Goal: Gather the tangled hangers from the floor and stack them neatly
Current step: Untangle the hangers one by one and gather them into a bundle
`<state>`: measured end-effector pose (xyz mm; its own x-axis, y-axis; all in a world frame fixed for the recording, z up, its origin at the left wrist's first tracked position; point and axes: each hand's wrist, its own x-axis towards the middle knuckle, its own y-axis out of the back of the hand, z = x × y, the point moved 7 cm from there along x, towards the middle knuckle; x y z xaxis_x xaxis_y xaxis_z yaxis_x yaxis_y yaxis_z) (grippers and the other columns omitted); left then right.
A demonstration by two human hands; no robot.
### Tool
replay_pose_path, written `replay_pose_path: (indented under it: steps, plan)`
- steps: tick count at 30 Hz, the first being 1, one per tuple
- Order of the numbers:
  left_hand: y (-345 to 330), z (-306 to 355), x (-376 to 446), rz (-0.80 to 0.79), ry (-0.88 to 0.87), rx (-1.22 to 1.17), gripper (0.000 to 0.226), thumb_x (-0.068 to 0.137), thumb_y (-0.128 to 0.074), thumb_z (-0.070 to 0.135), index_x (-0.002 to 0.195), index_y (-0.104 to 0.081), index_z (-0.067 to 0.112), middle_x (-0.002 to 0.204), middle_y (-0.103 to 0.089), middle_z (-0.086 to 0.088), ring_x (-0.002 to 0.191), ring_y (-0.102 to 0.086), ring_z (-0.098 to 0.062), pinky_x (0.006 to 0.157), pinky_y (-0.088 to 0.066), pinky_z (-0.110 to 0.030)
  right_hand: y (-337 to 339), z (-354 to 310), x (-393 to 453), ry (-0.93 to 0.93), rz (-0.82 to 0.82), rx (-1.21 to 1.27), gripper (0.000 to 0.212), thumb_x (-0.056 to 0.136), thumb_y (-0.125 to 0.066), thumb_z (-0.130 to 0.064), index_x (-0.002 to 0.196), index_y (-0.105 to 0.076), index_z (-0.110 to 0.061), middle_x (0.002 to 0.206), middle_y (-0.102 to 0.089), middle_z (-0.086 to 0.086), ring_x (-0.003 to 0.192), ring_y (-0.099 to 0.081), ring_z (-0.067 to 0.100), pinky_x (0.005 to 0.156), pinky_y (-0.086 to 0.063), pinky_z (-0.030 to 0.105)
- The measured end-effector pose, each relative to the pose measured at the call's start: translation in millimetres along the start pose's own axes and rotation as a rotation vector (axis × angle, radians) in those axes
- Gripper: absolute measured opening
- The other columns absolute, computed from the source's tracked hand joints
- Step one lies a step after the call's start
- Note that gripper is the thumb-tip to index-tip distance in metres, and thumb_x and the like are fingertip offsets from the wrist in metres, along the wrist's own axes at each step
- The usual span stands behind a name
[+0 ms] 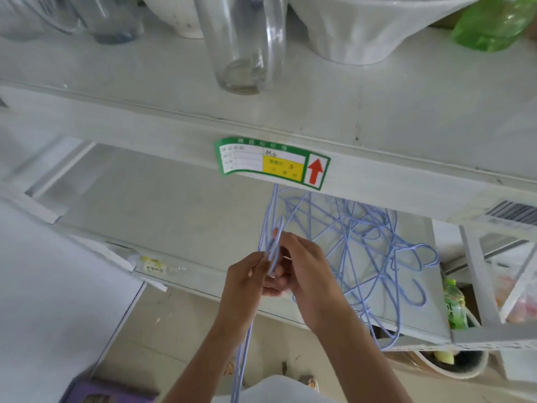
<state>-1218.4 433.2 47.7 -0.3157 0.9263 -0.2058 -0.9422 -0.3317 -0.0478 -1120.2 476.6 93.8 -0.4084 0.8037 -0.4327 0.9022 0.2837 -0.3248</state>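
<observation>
A tangle of light blue wire hangers lies on the lower white shelf, its hooks sticking out to the right. My left hand pinches the hooks of a few blue hangers, whose wires hang down past my wrist toward the floor. My right hand is closed around the same bundle from the right, just in front of the tangle. Both hands meet above the shelf's front edge.
The upper shelf carries a glass jug, white bowls and a green bottle; a green price label hangs from its edge. A green drink bottle and a bowl stand low at right. A purple box lies on the floor.
</observation>
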Motion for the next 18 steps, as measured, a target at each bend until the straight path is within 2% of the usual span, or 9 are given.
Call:
replay_pose_path:
  steps: [4,6,8,10,12,14,16,18]
  plan:
    - [7,8,4,0.016,-0.009,-0.076,0.029,0.105,-0.055,0.019,0.084,-0.075,0.017,0.067,-0.072,-0.011,0.057,-0.069,-0.025,0.056,-0.057,-0.031,5,-8,2,0.083,-0.027,-0.047,0.035,0.105,-0.056,-0.032,0.084,-0.061,-0.005,0.062,-0.049,0.007,0.05,-0.046,0.019,0.047,-0.036,0.028]
    - [12,10,8,0.058,0.0,-0.122,0.025,0.105,-0.056,0.02,0.092,-0.078,0.017,0.069,-0.073,-0.013,0.053,-0.065,-0.024,0.054,-0.055,-0.03,13,-5,-2,0.114,0.015,-0.114,0.032,0.104,-0.057,-0.028,0.077,-0.062,-0.012,0.064,-0.047,0.003,0.053,-0.044,0.016,0.049,-0.036,0.025]
    - [12,12,12,0.064,-0.012,-0.129,0.029,0.105,-0.055,0.02,0.087,-0.077,0.017,0.066,-0.069,-0.014,0.048,-0.06,-0.021,0.05,-0.052,-0.029,15,2,-6,0.135,0.01,-0.168,0.038,0.102,-0.058,-0.023,0.065,-0.061,-0.019,0.066,-0.049,0.007,0.055,-0.044,0.015,0.052,-0.037,0.025]
    - [7,15,11,0.058,-0.024,-0.104,0.034,0.106,-0.054,0.021,0.079,-0.075,0.019,0.059,-0.058,-0.014,0.043,-0.049,-0.019,0.044,-0.043,-0.028,15,9,-7,0.149,0.014,-0.166,0.038,0.098,-0.06,-0.025,0.061,-0.056,-0.016,0.066,-0.051,0.01,0.053,-0.047,0.015,0.05,-0.039,0.022]
    - [2,14,11,0.062,0.007,-0.115,0.032,0.106,-0.052,0.02,0.083,-0.075,0.019,0.056,-0.051,-0.005,0.043,-0.039,-0.015,0.041,-0.034,-0.027,27,18,-4,0.166,0.126,-0.196,0.03,0.093,-0.061,-0.027,0.071,-0.059,-0.006,0.064,-0.054,0.003,0.055,-0.051,0.015,0.05,-0.041,0.022]
    - [1,17,12,0.072,0.021,-0.122,0.029,0.106,-0.05,0.017,0.091,-0.075,0.017,0.057,-0.05,-0.001,0.044,-0.037,-0.014,0.043,-0.032,-0.027,43,29,-3,0.183,0.271,-0.37,0.012,0.096,-0.061,-0.019,0.088,-0.068,-0.012,0.072,-0.064,-0.005,0.066,-0.06,0.016,0.058,-0.047,0.024]
    - [1,24,15,0.087,-0.002,-0.117,0.029,0.106,-0.05,0.013,0.091,-0.075,0.013,0.056,-0.052,-0.001,0.044,-0.038,-0.015,0.045,-0.034,-0.027,49,48,-3,0.148,0.27,-0.507,0.013,0.098,-0.061,-0.013,0.101,-0.07,-0.022,0.09,-0.073,-0.009,0.082,-0.067,0.01,0.073,-0.053,0.029]
    - [1,30,16,0.095,-0.015,-0.121,0.029,0.105,-0.05,0.01,0.089,-0.075,0.009,0.055,-0.054,-0.002,0.043,-0.041,-0.017,0.046,-0.037,-0.022,43,68,-1,0.065,0.19,-0.551,0.015,0.1,-0.062,-0.016,0.112,-0.069,-0.023,0.104,-0.074,-0.01,0.089,-0.067,-0.001,0.083,-0.052,0.028]
